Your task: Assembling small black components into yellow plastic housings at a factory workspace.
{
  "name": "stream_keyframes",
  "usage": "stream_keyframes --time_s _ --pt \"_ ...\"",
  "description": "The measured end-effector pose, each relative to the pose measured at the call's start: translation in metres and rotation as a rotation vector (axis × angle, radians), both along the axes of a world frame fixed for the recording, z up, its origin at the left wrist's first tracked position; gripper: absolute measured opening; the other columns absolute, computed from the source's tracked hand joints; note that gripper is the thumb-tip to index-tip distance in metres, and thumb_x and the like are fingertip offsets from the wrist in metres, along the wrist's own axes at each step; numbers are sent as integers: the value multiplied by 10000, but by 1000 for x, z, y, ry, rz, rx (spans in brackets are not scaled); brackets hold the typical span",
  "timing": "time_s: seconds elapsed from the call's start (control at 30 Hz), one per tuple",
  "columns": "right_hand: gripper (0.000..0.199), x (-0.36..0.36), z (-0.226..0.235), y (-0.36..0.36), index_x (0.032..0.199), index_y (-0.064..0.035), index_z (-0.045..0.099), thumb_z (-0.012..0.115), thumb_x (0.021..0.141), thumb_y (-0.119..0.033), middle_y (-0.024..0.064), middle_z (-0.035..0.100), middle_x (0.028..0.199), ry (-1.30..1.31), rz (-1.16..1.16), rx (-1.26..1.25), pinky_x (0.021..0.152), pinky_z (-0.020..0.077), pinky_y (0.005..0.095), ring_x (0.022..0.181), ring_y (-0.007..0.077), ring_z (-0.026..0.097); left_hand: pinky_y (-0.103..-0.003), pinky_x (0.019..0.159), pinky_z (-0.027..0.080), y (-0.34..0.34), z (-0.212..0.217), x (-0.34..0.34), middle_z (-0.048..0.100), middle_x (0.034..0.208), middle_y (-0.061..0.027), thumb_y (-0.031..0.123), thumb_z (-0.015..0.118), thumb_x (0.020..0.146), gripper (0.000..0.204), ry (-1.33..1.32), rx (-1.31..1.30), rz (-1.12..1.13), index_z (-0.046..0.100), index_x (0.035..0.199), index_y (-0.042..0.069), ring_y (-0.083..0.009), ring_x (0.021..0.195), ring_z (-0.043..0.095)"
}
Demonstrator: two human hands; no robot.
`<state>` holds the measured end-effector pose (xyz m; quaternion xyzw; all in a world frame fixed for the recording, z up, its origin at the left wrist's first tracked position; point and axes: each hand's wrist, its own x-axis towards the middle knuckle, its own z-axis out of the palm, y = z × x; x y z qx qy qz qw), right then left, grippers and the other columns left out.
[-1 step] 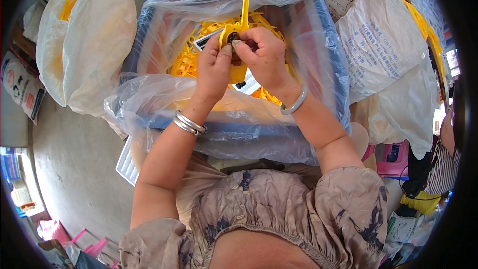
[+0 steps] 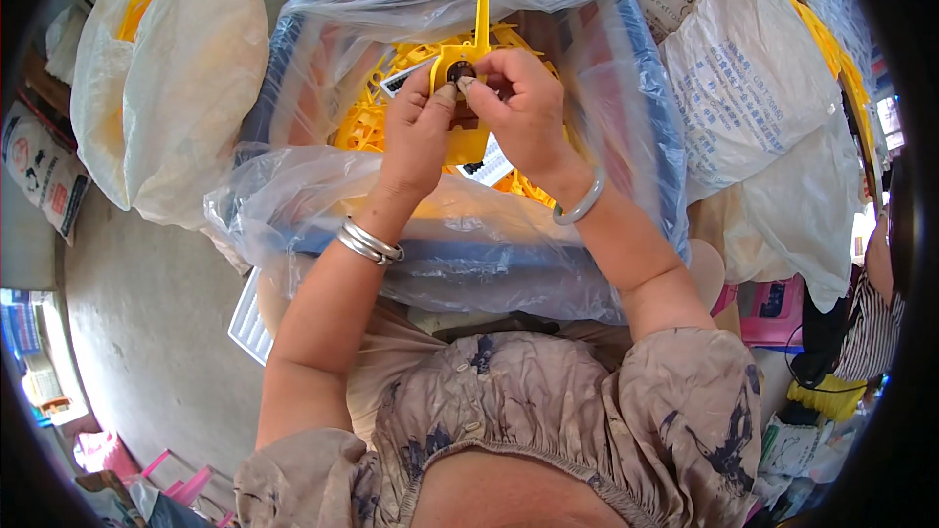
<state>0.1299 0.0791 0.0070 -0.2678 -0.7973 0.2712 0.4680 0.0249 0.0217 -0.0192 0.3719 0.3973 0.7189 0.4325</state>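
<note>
My left hand (image 2: 421, 122) pinches the left side of a yellow plastic part (image 2: 479, 34) with a long upright stem. My right hand (image 2: 523, 108) grips its right side, fingers bent. Both thumb tips meet at a small dark round piece (image 2: 459, 70) set in the yellow part. Whether that piece is fully seated cannot be made out. Below the hands, many loose yellow plastic parts (image 2: 362, 127) lie in a plastic-lined blue crate (image 2: 655, 117). White trays with small black pieces (image 2: 481, 168) rest among them, partly covered by my hands.
Clear plastic sheeting (image 2: 284, 181) drapes over the crate's rim. A large pale sack (image 2: 186, 88) stands at the left, and printed white sacks (image 2: 748, 88) crowd the right. Another white tray (image 2: 250, 323) sits by my left forearm. A person's striped garment (image 2: 871, 328) shows at the far right.
My thumbs have shifted slightly, and more of the dark round piece shows between them. Both hands still hold the yellow part in nearly the same place.
</note>
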Motion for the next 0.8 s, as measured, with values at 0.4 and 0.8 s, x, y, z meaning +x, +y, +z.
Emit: stream_keyframes --time_s 0.4,0.8 --pt "129 15 13 2 863 36 579 567 762 -45 -5 552 713 160 286 -472 540 395 168 617 33 467 -216 629 493 -10 15 -5 573 825 -48 65 417 843 238 228 -16 16 489 1053 -23 -91 655 566" --pt "119 14 4 0 841 33 568 551 741 -28 16 557 715 193 287 -342 543 408 189 623 49 484 -225 560 502 -13 16 -2 556 750 -45 56 420 834 168 103 -22 27 524 941 -22 -78 602 540"
